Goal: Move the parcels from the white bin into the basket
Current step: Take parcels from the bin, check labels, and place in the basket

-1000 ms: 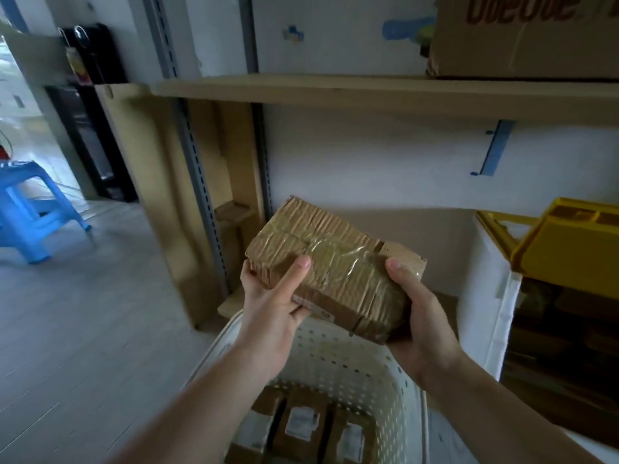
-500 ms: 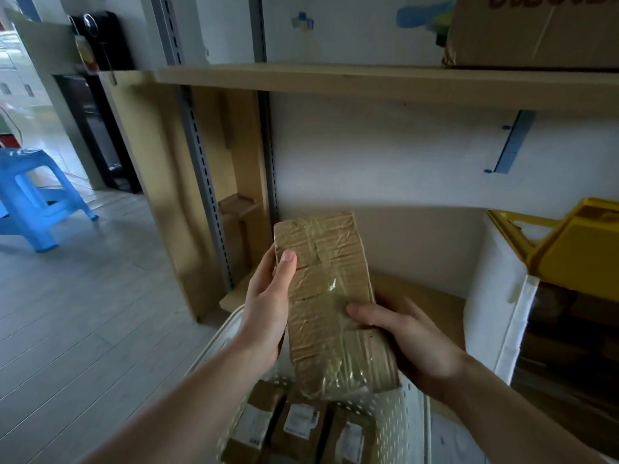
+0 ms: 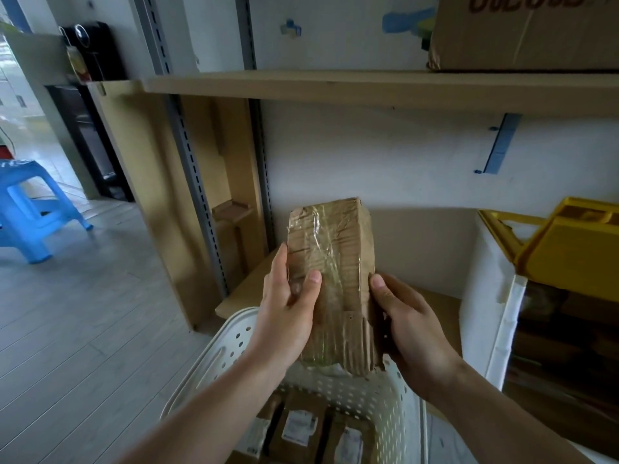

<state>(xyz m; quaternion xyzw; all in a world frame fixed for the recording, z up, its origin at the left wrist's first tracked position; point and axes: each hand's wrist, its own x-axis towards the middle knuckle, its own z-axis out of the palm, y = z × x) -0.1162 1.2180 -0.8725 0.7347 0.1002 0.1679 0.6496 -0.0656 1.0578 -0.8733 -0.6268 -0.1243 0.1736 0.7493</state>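
Left hand (image 3: 284,316) and right hand (image 3: 412,333): bare, no gloves, rings or watch. Both forearms are uncovered up to the lower frame edge, entering from 7 and 5 o'clock; nails short.

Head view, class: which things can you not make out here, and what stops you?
- Parcel: its far face is turned away; left hand and right hand cover its sides.
- Parcels in the basket: labels too blurred to read.
- Cardboard box: printing cut off by top edge.
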